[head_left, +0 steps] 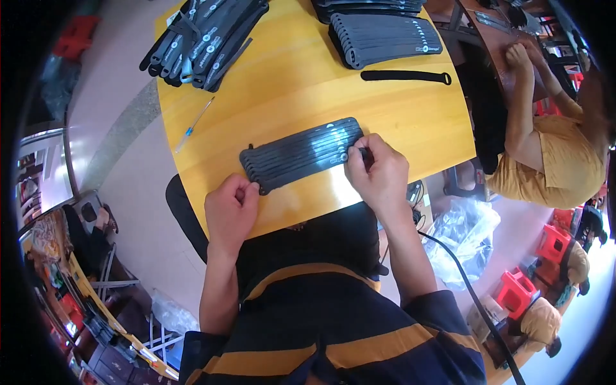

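Observation:
A fanned row of black hook-and-loop straps [301,155] lies slantwise on the yellow table in front of me, the straps overlapping with their rounded ends lined up at the left. My left hand [232,212] is closed at the near left corner, pinching the end of the nearest strap. At the right end, my right hand [378,172] is closed with thumb and forefinger on the strap ends. Its fingers hide part of what they grip. Pale printing and a bright glare show on the straps.
On the yellow table [276,83] lie a loose pile of straps [205,42], a neat fanned bundle [385,40], a single strap [405,76] and a pen [194,125]. A co-worker [545,154] sits at the right. Clear plastic [462,237] and a black cable [459,269] are below.

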